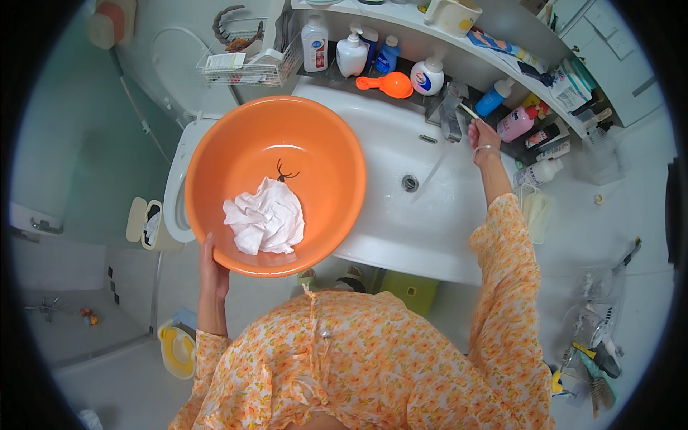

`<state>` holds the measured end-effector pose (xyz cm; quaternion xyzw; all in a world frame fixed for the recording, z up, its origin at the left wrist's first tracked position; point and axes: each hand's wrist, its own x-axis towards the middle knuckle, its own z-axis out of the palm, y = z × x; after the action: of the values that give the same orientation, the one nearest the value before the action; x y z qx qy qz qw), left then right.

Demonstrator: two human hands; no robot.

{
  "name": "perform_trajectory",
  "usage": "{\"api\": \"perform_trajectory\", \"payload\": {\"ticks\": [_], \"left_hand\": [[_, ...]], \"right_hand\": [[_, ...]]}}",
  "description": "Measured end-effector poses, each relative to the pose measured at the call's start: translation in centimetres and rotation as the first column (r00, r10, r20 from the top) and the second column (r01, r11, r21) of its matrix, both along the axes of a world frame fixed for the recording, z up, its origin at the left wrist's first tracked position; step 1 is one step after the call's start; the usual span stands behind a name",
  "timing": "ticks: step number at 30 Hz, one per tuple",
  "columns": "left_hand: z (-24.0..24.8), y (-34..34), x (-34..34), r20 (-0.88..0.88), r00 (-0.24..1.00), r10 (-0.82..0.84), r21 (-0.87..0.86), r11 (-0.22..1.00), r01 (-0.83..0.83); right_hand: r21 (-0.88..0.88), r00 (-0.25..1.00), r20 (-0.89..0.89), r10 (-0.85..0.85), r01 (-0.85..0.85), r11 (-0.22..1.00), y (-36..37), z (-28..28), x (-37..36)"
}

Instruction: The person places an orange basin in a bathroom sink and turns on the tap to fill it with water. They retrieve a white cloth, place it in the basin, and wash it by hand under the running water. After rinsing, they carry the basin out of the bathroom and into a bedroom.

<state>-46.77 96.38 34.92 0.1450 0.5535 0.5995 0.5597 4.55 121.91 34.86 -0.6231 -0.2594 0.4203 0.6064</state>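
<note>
My left hand (211, 269) grips the lower left rim of a large orange basin (330, 172), thumb up against its outer side. In the basin lies a crumpled white cloth (266, 218), with a thin, dark branching thing (284, 172) just beyond it. The basin is held at the left end of a white sink (444, 222), partly over the toilet. My right hand (484, 136), a bracelet at its wrist, is closed around the pale lever (469, 112) of the faucet (450, 115). A thin stream of water (433, 166) falls from the spout toward the drain (409, 183).
Behind the sink stand several bottles, among them a white pump bottle (351, 54), and an orange scoop (390, 85). A curved shelf (401, 13) holds more items above. A wire rack (251, 72) hangs near the raised toilet lid (183, 64). A green stool (408, 290) sits under the sink.
</note>
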Motion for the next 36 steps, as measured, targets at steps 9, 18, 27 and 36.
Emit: {"api": "perform_trajectory", "payload": {"ticks": [9,18,27,36], "left_hand": [[0.5,0.1,0.5,0.018,1.0,0.001,0.02,1.0,-0.001],[-0.2,0.0,0.0,-0.003,1.0,-0.017,-0.004,1.0,0.017],[0.3,0.0,0.4,-0.012,1.0,-0.018,0.004,1.0,0.018],[0.8,0.1,0.9,-0.037,0.999,-0.027,-0.054,0.998,0.025]], "right_hand": [[-0.095,0.963,-0.145,0.228,-0.243,0.965,4.3,3.9,-1.9],[-0.128,0.939,-0.319,0.127,-0.176,0.976,5.1,4.4,-4.9],[-0.054,0.975,-0.207,0.083,-0.096,0.994,1.3,-2.5,3.3],[-0.209,0.851,-0.484,0.202,-0.337,0.918,-4.4,-7.2,-5.5]]}}
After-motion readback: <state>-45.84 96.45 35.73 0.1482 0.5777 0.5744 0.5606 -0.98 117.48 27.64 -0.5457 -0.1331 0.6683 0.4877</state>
